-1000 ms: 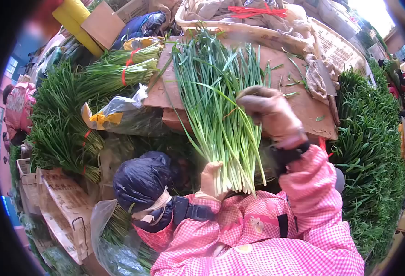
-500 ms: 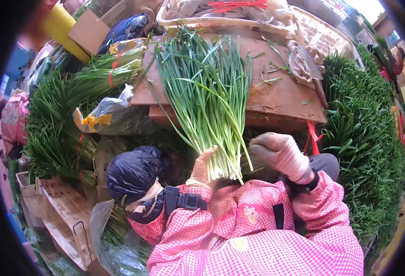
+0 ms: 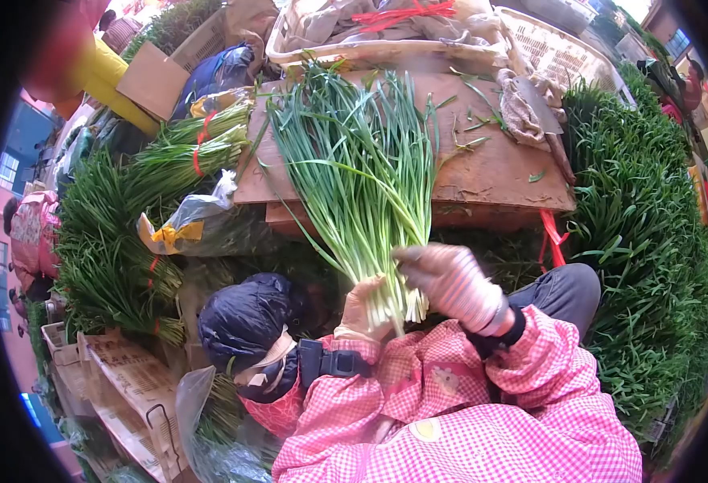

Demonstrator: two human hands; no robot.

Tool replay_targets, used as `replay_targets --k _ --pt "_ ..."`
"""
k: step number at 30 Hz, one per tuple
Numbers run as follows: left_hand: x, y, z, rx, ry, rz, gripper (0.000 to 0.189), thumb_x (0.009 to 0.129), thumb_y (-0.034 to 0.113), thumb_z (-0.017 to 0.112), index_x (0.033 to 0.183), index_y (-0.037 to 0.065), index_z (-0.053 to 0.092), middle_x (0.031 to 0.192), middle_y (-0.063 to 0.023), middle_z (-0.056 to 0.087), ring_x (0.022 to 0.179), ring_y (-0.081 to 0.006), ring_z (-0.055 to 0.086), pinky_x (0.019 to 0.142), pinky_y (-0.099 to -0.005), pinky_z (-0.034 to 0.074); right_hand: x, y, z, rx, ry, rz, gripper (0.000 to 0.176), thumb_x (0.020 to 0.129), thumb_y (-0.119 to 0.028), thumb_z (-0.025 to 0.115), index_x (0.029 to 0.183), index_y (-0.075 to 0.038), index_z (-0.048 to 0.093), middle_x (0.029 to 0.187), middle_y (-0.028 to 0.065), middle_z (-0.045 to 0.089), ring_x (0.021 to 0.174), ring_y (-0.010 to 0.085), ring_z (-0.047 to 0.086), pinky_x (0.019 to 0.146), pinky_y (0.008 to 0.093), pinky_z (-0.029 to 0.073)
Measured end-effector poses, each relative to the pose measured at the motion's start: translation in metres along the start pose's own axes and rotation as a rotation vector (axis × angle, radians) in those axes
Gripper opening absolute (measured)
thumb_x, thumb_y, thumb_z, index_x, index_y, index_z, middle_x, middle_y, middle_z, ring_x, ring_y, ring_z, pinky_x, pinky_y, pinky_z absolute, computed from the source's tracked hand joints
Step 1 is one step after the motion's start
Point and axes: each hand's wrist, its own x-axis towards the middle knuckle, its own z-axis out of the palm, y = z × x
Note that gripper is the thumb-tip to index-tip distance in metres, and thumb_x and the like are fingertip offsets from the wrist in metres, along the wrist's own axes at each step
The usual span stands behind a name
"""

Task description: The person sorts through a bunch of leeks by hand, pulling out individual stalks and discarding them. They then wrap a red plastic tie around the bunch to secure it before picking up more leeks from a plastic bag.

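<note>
A large loose bunch of Chinese chives point(image 3: 362, 169) lies with its green leaves fanned over a brown board point(image 3: 507, 173), its pale stem ends pointing toward me. My left hand point(image 3: 363, 310), in a light glove, is closed around the stems near their base. My right hand point(image 3: 454, 282), in a dirty striped glove, is at the right side of the same stems. Its fingers are pressed together against them, slightly blurred; the exact stems between them are hidden.
Tied chive bundles point(image 3: 209, 145) and a plastic bag point(image 3: 201, 209) lie left of the board. Dense chives point(image 3: 644, 241) stand at right. A crate point(image 3: 386, 55) with cloths and red ties sits behind; a knife-like blade point(image 3: 540, 105) rests on a rag. Another crate point(image 3: 132, 386) is lower left.
My right hand has moved left from beside the bunch onto its stems. My left hand keeps its hold near the stem base, and the view has shifted slightly.
</note>
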Motion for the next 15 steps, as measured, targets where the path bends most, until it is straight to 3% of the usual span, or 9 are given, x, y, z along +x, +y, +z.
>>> replay_targets --k 2,3,4,6,7,8,10,12,15 --pt "0.006 -0.003 0.001 0.013 0.149 0.047 0.034 0.076 0.011 0.055 0.106 -0.004 0.054 0.106 -0.0211 0.058 0.099 -0.0364 0.057 0.09 -0.0511 0.044 0.011 0.008 -0.012 0.064 0.292 -0.16 0.029 0.08 -0.019 0.065 0.102 -0.002 0.061 0.087 0.0165 0.065 0.077 0.0207 0.064 0.07 0.0276 0.049" --pt "0.006 -0.005 0.005 0.026 0.156 0.05 0.036 0.076 0.011 0.055 0.108 -0.005 0.052 0.106 -0.0217 0.058 0.099 -0.0369 0.057 0.091 -0.0515 0.044 0.015 0.01 -0.03 -0.483 0.336 -0.262 0.033 0.08 -0.024 0.065 0.102 0.001 0.061 0.083 0.0145 0.066 0.075 0.0165 0.063 0.071 0.0264 0.048" --pt "0.003 -0.006 0.015 0.041 0.16 0.055 0.038 0.075 0.01 0.055 0.11 -0.005 0.051 0.106 -0.0223 0.058 0.1 -0.0373 0.057 0.091 -0.0519 0.043 0.012 -0.013 -0.04 -0.435 0.149 0.017 0.042 0.081 -0.034 0.065 0.1 0.003 0.059 0.082 0.0116 0.065 0.073 0.0121 0.06 0.069 0.0268 0.048" --pt "0.002 -0.005 0.026 0.068 0.142 0.043 0.041 0.076 0.011 0.055 0.114 -0.005 0.048 0.107 -0.0233 0.057 0.101 -0.0382 0.056 0.092 -0.0528 0.042 0.012 0.014 -0.04 -0.248 -0.009 0.288 0.047 0.08 -0.042 0.065 0.097 0.002 0.06 0.079 0.0082 0.065 0.071 0.0108 0.06 0.066 0.0269 0.047" --pt "0.001 -0.005 0.027 0.078 0.125 0.021 0.042 0.077 0.011 0.055 0.115 -0.005 0.047 0.107 -0.0238 0.057 0.101 -0.0385 0.056 0.092 -0.0534 0.042 0.009 0.018 -0.036 0.241 -0.095 0.533 0.045 0.078 -0.043 0.067 0.094 -0.001 0.062 0.076 0.0058 0.063 0.069 0.0096 0.059 0.064 0.0261 0.046" --pt "0.0 -0.007 0.027 0.09 0.112 -0.009 0.043 0.078 0.012 0.055 0.116 -0.005 0.045 0.108 -0.0242 0.056 0.101 -0.0389 0.056 0.091 -0.0539 0.042 0.013 0.037 -0.027 0.365 -0.128 0.504 0.04 0.079 -0.037 0.068 0.098 -0.002 0.061 0.076 0.0043 0.064 0.068 0.0082 0.057 0.066 0.0243 0.046" --pt "0.002 -0.008 0.017 0.26 0.129 0.012 0.041 0.082 0.015 0.059 0.116 -0.003 0.045 0.105 -0.02 0.057 0.091 -0.0346 0.06 0.076 -0.0492 0.053 0.014 0.044 0.001 0.481 -0.055 0.418 0.033 0.081 -0.023 0.066 0.105 -0.001 0.06 0.091 0.0035 0.064 0.075 0.0087 0.057 0.069 0.0255 0.047" --pt "-0.001 -0.009 0.017 0.431 0.222 0.099 0.035 0.081 0.013 0.063 0.112 0.002 0.051 0.1 -0.0131 0.062 0.088 -0.0272 0.063 0.077 -0.0438 0.053 0.015 0.043 0.023 0.329 0.135 0.263 0.032 0.083 -0.018 0.064 0.109 -0.001 0.057 0.095 0.0038 0.063 0.083 0.0097 0.056 0.075 0.0265 0.046" --pt "-0.003 -0.012 0.03 0.632 0.297 0.211 0.034 0.079 0.005 0.064 0.111 0.001 0.053 0.098 -0.0103 0.062 0.086 -0.0233 0.063 0.075 -0.0393 0.054 0.013 0.043 0.022 0.424 0.131 0.188 0.034 0.084 -0.015 0.062 0.113 0.0 0.054 0.1 0.0046 0.062 0.09 0.0112 0.054 0.082 0.0267 0.044"
